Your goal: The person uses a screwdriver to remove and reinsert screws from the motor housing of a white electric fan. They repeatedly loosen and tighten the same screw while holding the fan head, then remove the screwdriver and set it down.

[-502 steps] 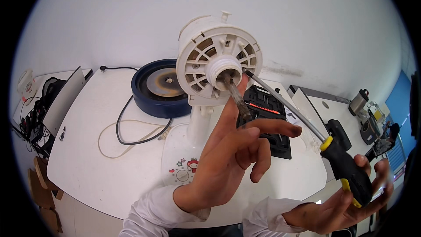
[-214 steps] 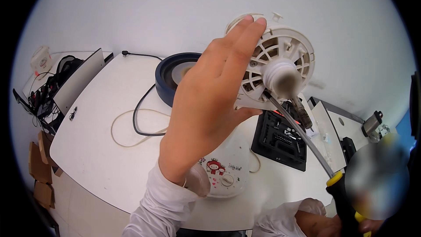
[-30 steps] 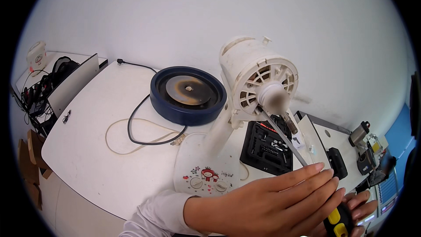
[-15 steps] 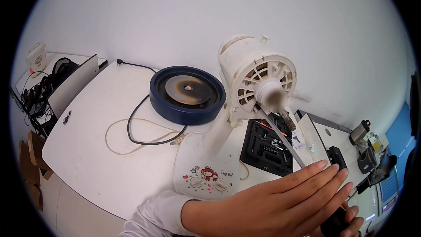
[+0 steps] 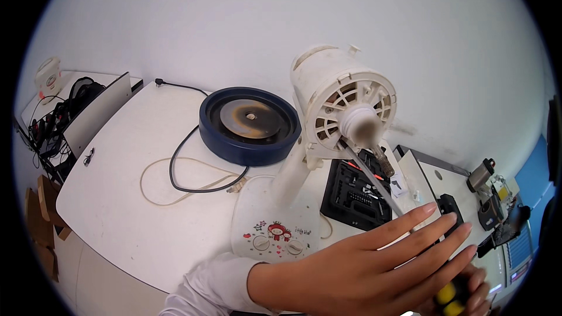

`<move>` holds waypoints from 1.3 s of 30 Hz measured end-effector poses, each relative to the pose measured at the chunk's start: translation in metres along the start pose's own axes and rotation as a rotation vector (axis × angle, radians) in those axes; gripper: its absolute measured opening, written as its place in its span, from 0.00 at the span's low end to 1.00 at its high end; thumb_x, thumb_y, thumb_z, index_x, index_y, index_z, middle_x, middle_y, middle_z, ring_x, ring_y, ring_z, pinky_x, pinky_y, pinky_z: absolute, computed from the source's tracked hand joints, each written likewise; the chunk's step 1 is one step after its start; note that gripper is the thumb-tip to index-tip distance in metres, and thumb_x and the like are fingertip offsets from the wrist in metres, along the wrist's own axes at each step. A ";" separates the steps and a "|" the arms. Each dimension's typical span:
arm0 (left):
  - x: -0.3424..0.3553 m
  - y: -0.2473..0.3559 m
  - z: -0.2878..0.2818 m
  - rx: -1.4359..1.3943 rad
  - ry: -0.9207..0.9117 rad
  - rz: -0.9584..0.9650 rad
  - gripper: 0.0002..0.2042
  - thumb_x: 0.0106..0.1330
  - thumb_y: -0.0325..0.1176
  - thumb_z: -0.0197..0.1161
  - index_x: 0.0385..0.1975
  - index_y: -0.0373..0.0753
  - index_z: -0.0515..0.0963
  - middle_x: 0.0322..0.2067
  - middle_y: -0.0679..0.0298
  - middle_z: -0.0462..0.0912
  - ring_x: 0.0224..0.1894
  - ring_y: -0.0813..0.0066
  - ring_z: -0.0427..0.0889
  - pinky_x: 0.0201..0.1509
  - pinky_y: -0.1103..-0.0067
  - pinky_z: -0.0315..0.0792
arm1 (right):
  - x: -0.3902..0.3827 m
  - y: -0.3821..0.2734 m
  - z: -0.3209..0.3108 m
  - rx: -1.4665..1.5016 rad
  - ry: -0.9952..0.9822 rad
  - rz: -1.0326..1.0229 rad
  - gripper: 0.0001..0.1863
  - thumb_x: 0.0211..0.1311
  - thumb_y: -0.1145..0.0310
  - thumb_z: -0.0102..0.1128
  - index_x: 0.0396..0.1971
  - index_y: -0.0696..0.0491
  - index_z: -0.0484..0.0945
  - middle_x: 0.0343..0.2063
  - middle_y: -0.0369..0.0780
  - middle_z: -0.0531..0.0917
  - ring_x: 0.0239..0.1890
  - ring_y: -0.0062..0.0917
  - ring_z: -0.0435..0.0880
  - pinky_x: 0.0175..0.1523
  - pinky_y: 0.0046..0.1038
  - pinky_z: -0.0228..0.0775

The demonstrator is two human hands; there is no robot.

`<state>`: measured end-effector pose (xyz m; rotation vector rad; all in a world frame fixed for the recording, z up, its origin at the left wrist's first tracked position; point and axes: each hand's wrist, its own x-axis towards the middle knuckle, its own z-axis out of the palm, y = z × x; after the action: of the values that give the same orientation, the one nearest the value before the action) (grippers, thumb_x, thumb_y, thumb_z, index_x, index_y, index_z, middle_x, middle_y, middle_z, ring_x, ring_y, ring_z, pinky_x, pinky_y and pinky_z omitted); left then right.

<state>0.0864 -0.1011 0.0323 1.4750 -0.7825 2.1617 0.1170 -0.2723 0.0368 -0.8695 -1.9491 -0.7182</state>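
Note:
A white fan motor housing (image 5: 342,105) stands on its white base (image 5: 275,231) with a threaded shaft (image 5: 380,155) sticking out toward me. A long screwdriver (image 5: 374,184) with a yellow and black handle (image 5: 448,298) has its tip at the housing's lower front grille. My right hand (image 5: 471,289) grips the handle at the lower right, mostly hidden. My left hand (image 5: 374,266) stretches flat with fingers apart across the lower frame, over the screwdriver's handle end, holding nothing.
A round dark blue hotplate (image 5: 249,123) sits behind the fan, with black and white cables (image 5: 187,175) looping on the white table (image 5: 117,199). A black tool case (image 5: 354,196) lies right of the base. Small devices (image 5: 486,193) crowd the far right; a laptop (image 5: 96,111) stands left.
My left hand has slid slightly further over the screwdriver handle. The fan and the screwdriver shaft stay in nearly the same place.

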 end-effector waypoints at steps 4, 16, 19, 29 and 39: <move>-0.010 0.008 0.010 -0.019 -0.007 -0.090 0.12 0.57 0.33 0.52 0.40 0.37 0.74 0.40 0.63 0.76 0.43 0.71 0.75 0.52 0.76 0.68 | 0.016 -0.011 -0.010 0.117 -0.321 0.172 0.09 0.55 0.67 0.53 0.37 0.41 0.78 0.49 0.31 0.73 0.60 0.42 0.60 0.62 0.48 0.46; 0.000 -0.005 -0.028 -0.040 -0.337 -0.038 0.11 0.54 0.31 0.53 0.36 0.35 0.72 0.36 0.60 0.75 0.42 0.69 0.75 0.46 0.77 0.72 | 0.013 -0.004 0.026 -0.153 0.029 0.111 0.30 0.41 0.70 0.69 0.49 0.38 0.70 0.42 0.41 0.68 0.48 0.39 0.67 0.49 0.33 0.65; 0.001 0.001 -0.010 -0.067 -0.181 -0.026 0.10 0.54 0.31 0.54 0.35 0.38 0.73 0.35 0.64 0.75 0.42 0.71 0.76 0.46 0.78 0.71 | 0.011 -0.025 0.022 -0.342 0.109 0.116 0.32 0.41 0.72 0.69 0.49 0.42 0.67 0.43 0.40 0.68 0.46 0.38 0.69 0.44 0.30 0.67; 0.000 0.015 -0.024 -0.022 -0.312 -0.090 0.12 0.56 0.30 0.53 0.39 0.35 0.72 0.39 0.60 0.75 0.45 0.69 0.74 0.51 0.76 0.68 | 0.025 -0.018 -0.007 0.008 -0.381 0.129 0.11 0.54 0.65 0.57 0.38 0.37 0.78 0.47 0.26 0.74 0.57 0.39 0.65 0.60 0.43 0.53; 0.001 0.000 -0.013 0.004 -0.051 0.007 0.07 0.55 0.31 0.55 0.30 0.35 0.75 0.33 0.62 0.76 0.35 0.71 0.78 0.39 0.80 0.75 | 0.006 -0.028 0.012 -0.224 0.025 0.206 0.31 0.36 0.69 0.72 0.46 0.39 0.70 0.46 0.37 0.66 0.47 0.34 0.66 0.50 0.32 0.65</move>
<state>0.0766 -0.0927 0.0299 1.5364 -0.8026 2.1398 0.0868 -0.2779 0.0317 -1.1722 -1.7475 -0.8301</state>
